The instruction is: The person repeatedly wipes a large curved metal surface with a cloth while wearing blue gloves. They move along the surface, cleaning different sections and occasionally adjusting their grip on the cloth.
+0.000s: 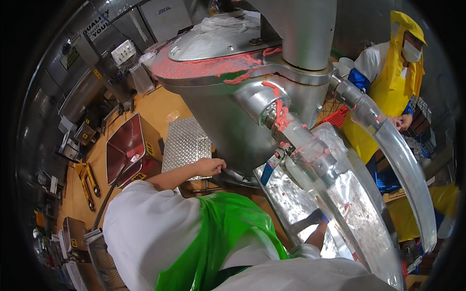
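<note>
My left hand (pixel 211 167) is held out beside the lower part of a large stainless steel hopper (pixel 218 112), over a diamond-plate step (pixel 185 145). Its fingers are curled and nothing shows in them. Pink paste (pixel 204 65) is smeared along the hopper's rim. A pipe outlet (pixel 291 123) with pink paste on it slopes down from the hopper, with a blue-handled valve (pixel 267 172) at its side. My right hand (pixel 322 223) reaches over a shiny metal tray (pixel 287 189), below the plastic-covered pipe (pixel 320 167); the pipe hides most of the fingers.
A second pipe in a clear sleeve (pixel 404 171) curves down on the right. Beyond it stands a co-worker in a yellow apron (pixel 386 76). Steel meat bins (pixel 125 145) and a yellow pallet jack (pixel 85 182) occupy the floor to the left. A thick column (pixel 307 36) rises beside the hopper.
</note>
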The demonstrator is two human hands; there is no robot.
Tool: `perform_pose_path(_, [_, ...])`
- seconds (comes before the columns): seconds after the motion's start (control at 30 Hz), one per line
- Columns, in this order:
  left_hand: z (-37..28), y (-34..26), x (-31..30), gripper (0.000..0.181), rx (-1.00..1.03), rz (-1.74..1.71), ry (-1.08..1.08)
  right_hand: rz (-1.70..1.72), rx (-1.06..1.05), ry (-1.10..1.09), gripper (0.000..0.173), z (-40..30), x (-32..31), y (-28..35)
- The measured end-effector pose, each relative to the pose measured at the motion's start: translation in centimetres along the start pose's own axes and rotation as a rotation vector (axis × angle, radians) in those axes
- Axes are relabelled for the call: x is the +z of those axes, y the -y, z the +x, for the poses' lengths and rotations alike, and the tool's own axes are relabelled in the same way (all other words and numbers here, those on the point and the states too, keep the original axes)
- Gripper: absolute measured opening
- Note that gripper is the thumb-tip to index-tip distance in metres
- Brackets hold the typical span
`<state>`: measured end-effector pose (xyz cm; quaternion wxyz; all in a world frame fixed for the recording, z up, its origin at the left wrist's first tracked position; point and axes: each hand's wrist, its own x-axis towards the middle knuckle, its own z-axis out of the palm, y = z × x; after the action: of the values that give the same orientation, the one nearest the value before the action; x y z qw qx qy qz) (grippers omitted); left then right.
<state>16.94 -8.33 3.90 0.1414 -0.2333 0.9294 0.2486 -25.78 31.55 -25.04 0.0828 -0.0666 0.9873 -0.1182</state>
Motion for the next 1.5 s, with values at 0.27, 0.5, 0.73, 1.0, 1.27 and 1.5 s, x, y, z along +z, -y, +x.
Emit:
perform_pose_path(0.27, [8.0, 1.0, 4.5, 0.024, 0.272, -0.118, -0.026, -0.019, -0.290, -0.775, 0.026, -12.4, -6.2, 1.9])
perform_pose_path(0.5, [19.4, -7.6, 8.8, 0.034, 0.285, -0.758, 0.400, 0.645, -0.466, -0.012, 0.022, -19.3, -11.7, 11.4])
perform_pose_path(0.73, [25.2, -10.0, 14.8, 0.033, -0.060, -1.389, 0.583, 0.667, -0.704, 0.328, 0.010, -17.7, -8.8, 18.2])
perform_pose_path(1.0, [23.1, -10.4, 14.6, 0.027, -0.210, -1.285, 0.131, 1.203, 0.023, 0.861, 0.032, -16.6, -6.9, 16.3])
perform_pose_path(1.27, [22.5, -10.0, 16.3, 0.028, 0.763, -0.449, 0.111, 0.280, -0.612, -0.223, 0.077, -19.7, -13.3, 19.7])
perform_pose_path(1.5, [19.8, -11.8, 13.7, 0.038, 0.997, -0.028, -0.102, 0.074, -0.221, -0.196, 0.018, -19.8, -12.4, 14.8])
